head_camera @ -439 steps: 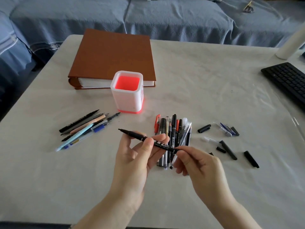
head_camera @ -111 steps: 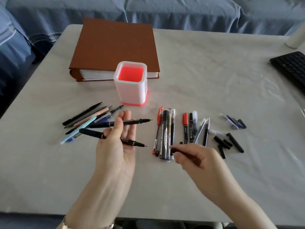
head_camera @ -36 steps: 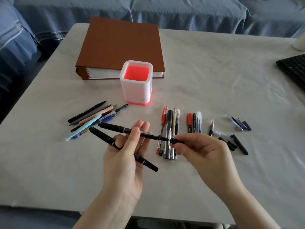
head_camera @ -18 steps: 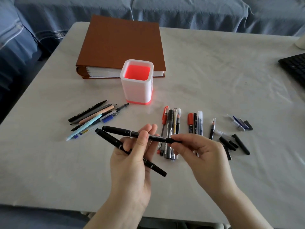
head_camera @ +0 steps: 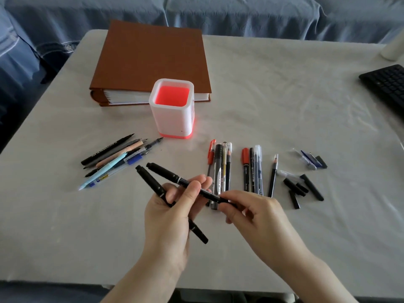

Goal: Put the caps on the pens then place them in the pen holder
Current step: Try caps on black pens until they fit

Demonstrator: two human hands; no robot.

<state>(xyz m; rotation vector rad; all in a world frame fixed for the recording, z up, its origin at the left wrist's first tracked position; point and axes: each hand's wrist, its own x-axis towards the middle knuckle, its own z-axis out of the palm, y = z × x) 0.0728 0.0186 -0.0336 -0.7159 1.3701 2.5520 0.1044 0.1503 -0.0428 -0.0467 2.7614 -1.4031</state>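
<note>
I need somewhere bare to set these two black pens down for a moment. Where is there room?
Widest bare table lies between the pen holder, the binder and the keyboard. Another patch is near-left, below the left pen cluster. Crowded: the strip from that cluster through the middle pen row to the loose caps.

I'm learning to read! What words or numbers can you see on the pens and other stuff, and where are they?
"CARBON BLACK", probably, upside down from here: long black pen in the left pile.
"deli", probably: red-capped marker.
Too blurred to read: white print on the held black pen, print on the grey pen, red marks on the pen holder side, keyboard keys.
</note>
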